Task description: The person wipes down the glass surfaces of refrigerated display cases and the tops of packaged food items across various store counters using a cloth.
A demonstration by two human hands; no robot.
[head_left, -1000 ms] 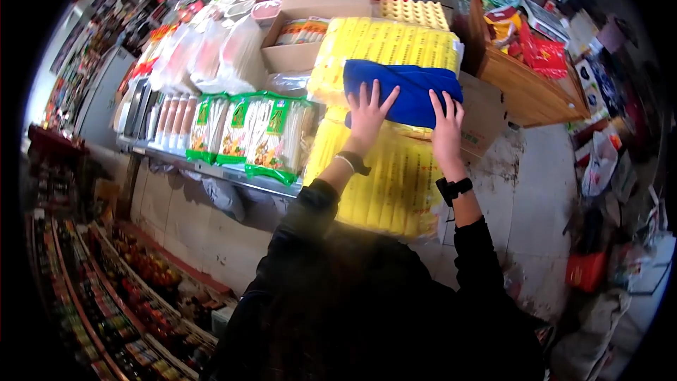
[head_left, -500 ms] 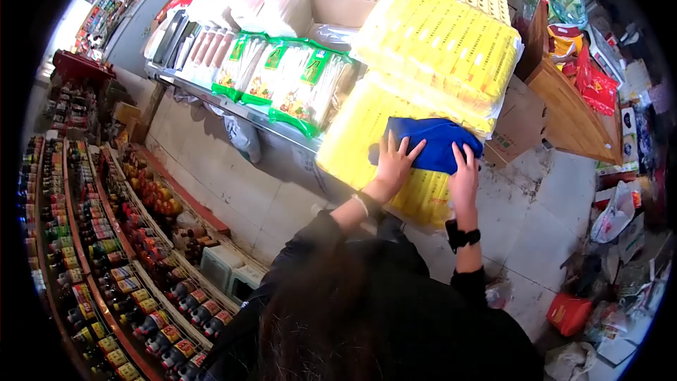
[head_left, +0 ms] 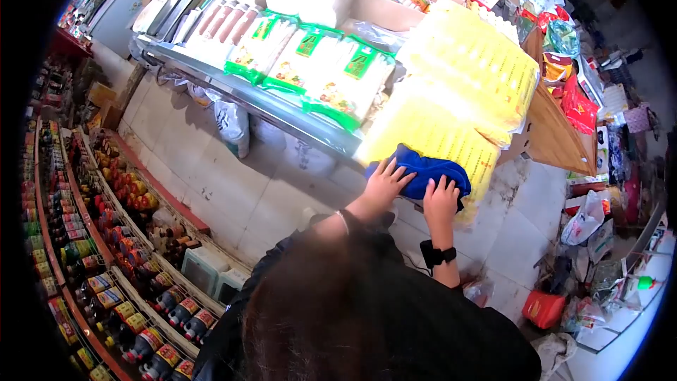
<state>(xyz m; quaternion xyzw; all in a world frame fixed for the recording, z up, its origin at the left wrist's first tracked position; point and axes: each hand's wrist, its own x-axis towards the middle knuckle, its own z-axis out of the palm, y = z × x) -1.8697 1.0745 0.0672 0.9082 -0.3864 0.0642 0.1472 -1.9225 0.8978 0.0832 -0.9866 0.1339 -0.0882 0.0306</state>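
Observation:
A folded blue cloth (head_left: 424, 169) lies bunched near the front edge of the lower yellow packs (head_left: 412, 123). My left hand (head_left: 381, 187) rests on its left part, fingers spread across the fabric. On the right part of the cloth lies my right hand (head_left: 441, 204), its fingers apart and pointing away from me. A dark wristband (head_left: 438, 253) is on my right wrist. Both hands touch the cloth from above; what is beneath it is hidden.
Green-and-white noodle packs (head_left: 352, 81) line the table edge to the left. An open cardboard box (head_left: 384, 10) stands behind them. Bottle shelves (head_left: 113, 303) run along the lower left. A wooden panel (head_left: 560, 134) and a red bag (head_left: 543, 309) are to the right.
The blue cloth has come closer to the front edge of the yellow packs and looks more compactly folded. Both hands have moved with it, and the camera view has shifted.

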